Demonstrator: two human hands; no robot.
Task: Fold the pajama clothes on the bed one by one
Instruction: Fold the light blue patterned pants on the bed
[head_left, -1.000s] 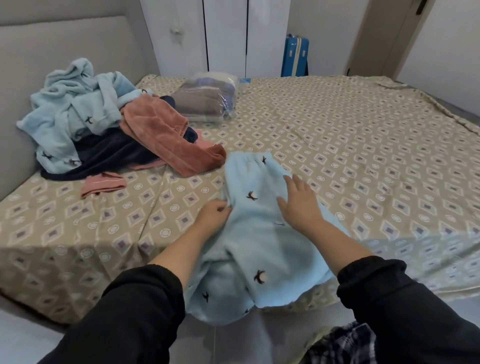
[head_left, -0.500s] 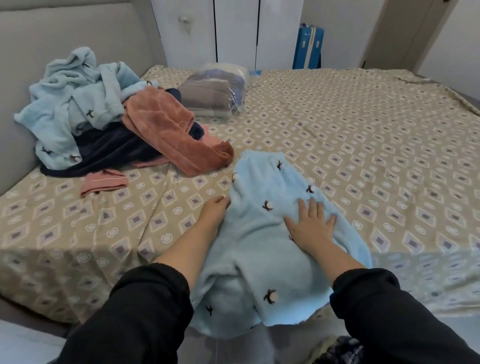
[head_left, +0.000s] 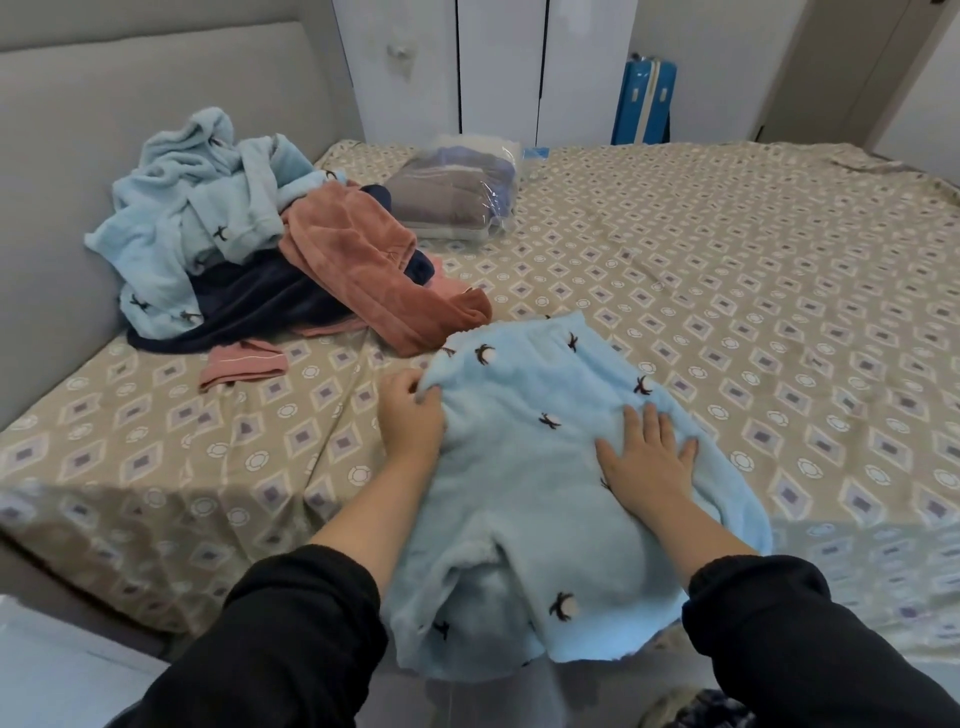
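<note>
As it overhangs the bed (head_left: 727, 260), fluffy pale-blue pajama (head_left: 519, 493), dark motifs

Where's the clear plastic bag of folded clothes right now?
In the head view, the plastic bag lies far back on the bed, left of centre, right of the rust-coloured garment, below the white wardrobe.

words: none can be read | numbers: none | light blue pajama pants (head_left: 524, 467): only small dark pictures, no letters | blue suitcase (head_left: 644, 98): little white marks, too small to read
</note>
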